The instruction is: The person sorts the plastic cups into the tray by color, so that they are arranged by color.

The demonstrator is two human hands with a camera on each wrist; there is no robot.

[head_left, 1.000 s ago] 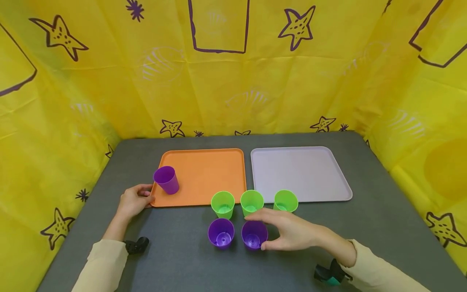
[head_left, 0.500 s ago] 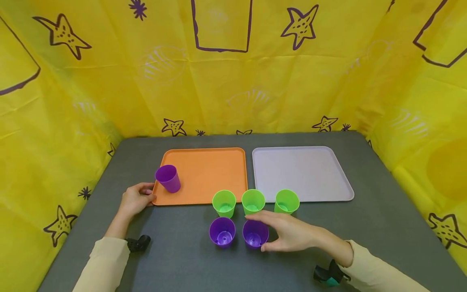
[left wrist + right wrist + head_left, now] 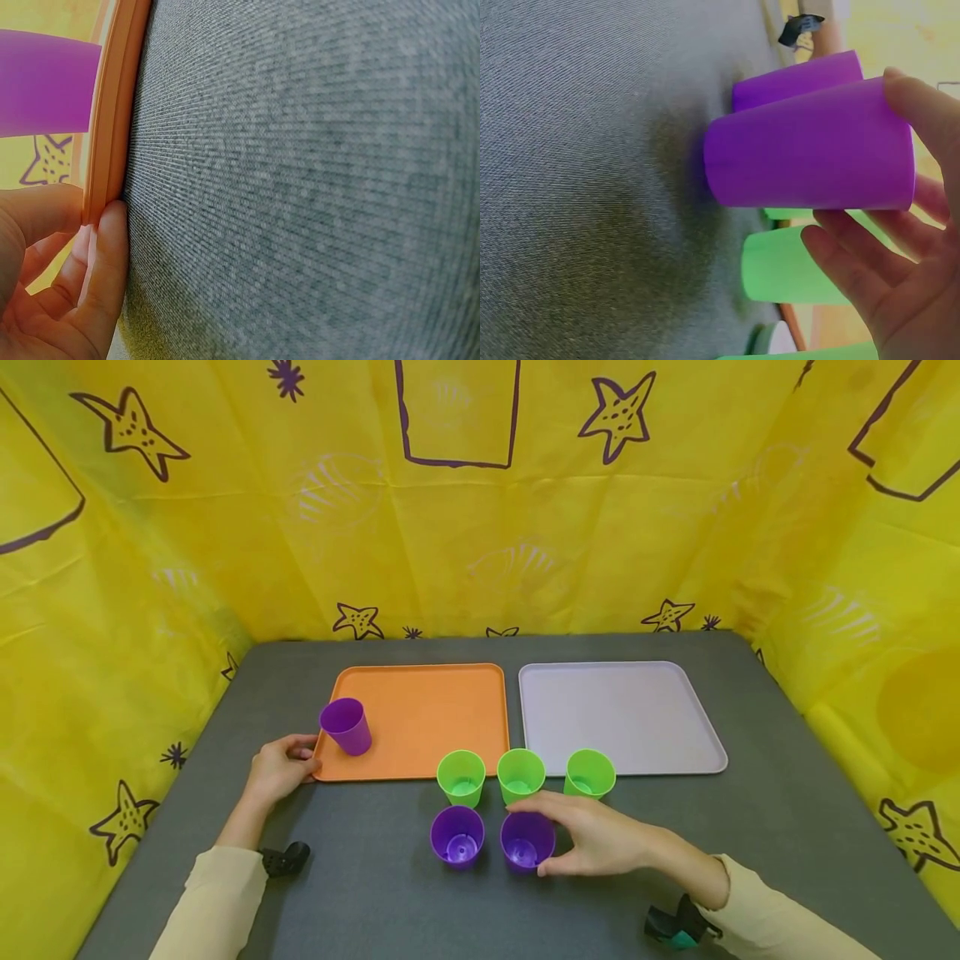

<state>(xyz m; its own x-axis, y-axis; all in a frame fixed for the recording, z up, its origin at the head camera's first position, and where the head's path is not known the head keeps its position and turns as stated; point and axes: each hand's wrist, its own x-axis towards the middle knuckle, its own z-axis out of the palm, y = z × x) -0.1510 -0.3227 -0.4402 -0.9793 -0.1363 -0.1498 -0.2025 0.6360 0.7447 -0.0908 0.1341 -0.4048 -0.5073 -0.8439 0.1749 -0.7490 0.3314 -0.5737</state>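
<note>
My left hand [image 3: 276, 770] pinches the near left corner of the orange tray [image 3: 431, 718], thumb on top and fingers beneath in the left wrist view. A purple cup [image 3: 351, 731] stands upright at that tray's left side. My right hand [image 3: 600, 837] holds another upright purple cup [image 3: 810, 150] near its rim, thumb on one side and fingers on the other. Left of it is a third purple cup [image 3: 457, 839]. Behind these two stand three green cups [image 3: 461, 779] in a row, overlapping the near tray edges in the head view.
A pale lilac tray [image 3: 618, 718] lies right of the orange one on the dark grey table [image 3: 360, 868]. Yellow printed cloth [image 3: 480, 543] hangs behind and along both sides. Black wrist devices [image 3: 285, 860] sit on both forearms.
The right hand and the purple cup in it have shifted very slightly to the right. The left hand stays on the orange tray; the head view has moved a little.
</note>
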